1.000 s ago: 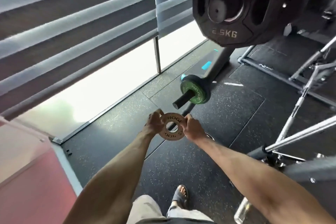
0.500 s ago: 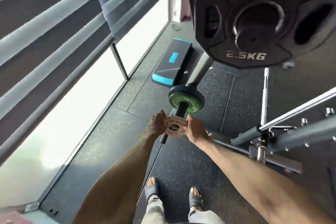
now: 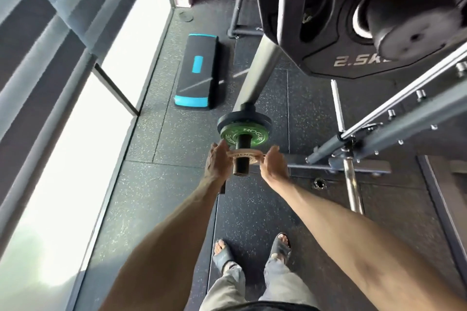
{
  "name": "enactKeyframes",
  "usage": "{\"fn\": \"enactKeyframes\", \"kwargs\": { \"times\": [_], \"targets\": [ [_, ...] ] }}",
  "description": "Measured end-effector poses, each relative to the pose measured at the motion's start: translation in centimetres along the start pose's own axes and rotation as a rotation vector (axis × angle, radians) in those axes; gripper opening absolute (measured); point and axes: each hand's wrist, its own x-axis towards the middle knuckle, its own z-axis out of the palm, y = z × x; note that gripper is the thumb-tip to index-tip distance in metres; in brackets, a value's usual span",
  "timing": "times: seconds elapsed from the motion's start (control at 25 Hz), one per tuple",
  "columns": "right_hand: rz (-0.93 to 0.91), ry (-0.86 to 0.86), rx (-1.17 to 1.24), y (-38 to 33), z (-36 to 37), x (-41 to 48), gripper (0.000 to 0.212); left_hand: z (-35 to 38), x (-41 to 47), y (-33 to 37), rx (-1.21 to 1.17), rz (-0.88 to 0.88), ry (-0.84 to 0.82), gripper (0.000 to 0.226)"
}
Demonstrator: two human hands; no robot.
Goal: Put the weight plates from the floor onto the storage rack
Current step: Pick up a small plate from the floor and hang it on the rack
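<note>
The small tan plate [image 3: 244,155] is pinched by its edges between the left hand [image 3: 217,162] and the right hand [image 3: 273,164] — it is already threaded on the black peg [image 3: 242,153], just in front of the green plate [image 3: 243,135]. If it is let go too soon, it could be slid back off the peg end and dropped near the sandalled feet [image 3: 252,251] — fingers could also be nipped against the green plate
</note>
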Motion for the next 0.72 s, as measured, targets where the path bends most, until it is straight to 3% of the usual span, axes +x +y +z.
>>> {"fn": "enactKeyframes", "kwargs": {
  "times": [0.12,0.28,0.48,0.72],
  "targets": [
    [0.081,-0.118,0.118,-0.2,1.2,1.5,0.045,0.5,1.5,0.2,-0.134,-0.280,0.002,0.047],
    [0.009,-0.160,0.291,-1.8,2.4,2.1,0.041,0.8,3.5,1.3,-0.269,-0.374,-0.090,0.025],
    [-0.011,-0.120,0.248,-4.0,1.9,3.3,0.047,1.2,7.2,3.1,-0.489,-0.515,-0.164,0.014],
    [-0.021,-0.133,0.253,-4.4,1.8,4.9,0.050,1.8,10.1,4.1,-0.689,-0.626,-0.208,0.020]
  ]
}}
